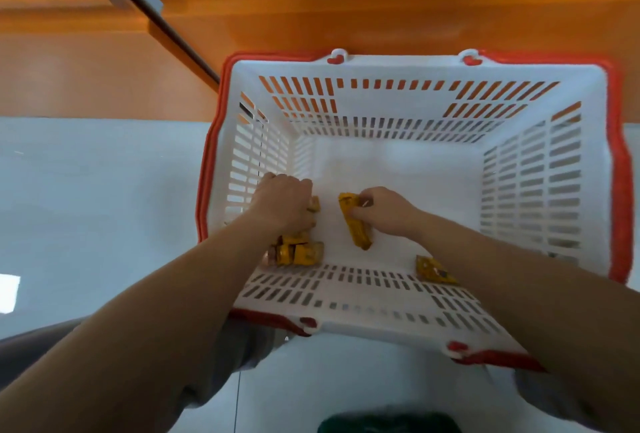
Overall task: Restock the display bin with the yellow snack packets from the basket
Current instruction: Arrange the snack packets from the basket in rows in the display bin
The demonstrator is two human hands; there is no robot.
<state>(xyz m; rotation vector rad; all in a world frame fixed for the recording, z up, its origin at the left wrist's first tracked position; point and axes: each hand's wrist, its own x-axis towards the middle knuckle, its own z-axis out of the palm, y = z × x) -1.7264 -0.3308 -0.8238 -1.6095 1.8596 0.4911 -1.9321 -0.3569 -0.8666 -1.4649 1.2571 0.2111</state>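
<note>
A white slotted basket (408,69) with a red rim sits on the floor below me. Both my hands reach down to its bottom. My left hand (282,199) is curled over several yellow snack packets (299,252) piled at the near left; part of that pile is hidden under it. My right hand (382,211) pinches a stack of yellow packets (355,225) near the middle of the basket floor. One more yellow packet (434,270) lies alone by the near wall, under my right forearm. The display bin is not in view.
An orange wooden counter front (311,17) rises just beyond the basket. Pale tiled floor (86,207) spreads to the left. A dark green object (388,424) shows at the bottom edge, between my arms.
</note>
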